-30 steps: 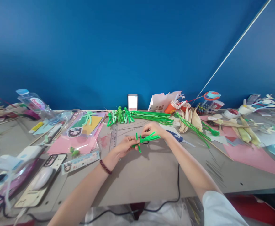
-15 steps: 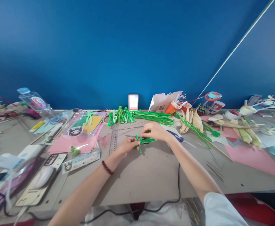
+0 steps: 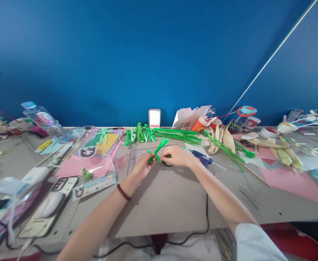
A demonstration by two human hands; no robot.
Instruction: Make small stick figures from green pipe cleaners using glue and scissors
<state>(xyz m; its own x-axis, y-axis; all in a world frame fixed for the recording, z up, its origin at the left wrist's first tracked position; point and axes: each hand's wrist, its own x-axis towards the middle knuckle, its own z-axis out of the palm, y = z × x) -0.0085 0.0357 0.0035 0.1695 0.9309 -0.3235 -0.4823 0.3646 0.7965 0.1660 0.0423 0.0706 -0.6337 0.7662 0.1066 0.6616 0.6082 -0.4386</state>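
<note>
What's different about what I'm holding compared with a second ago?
The green pipe-cleaner piece in your left hand has turned: its long strands, fanned rightward before, now point toward the blue wall. The ruler and loose pipe cleaners stayed put.

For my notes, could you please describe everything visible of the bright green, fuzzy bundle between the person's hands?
The bright green, fuzzy bundle looks like pipe cleaners gathered at the base. Its longer strands slant away and rightward over the grey table. The left hand pinches its base; the right hand seems to touch it. Fingers hide part of it.
</note>
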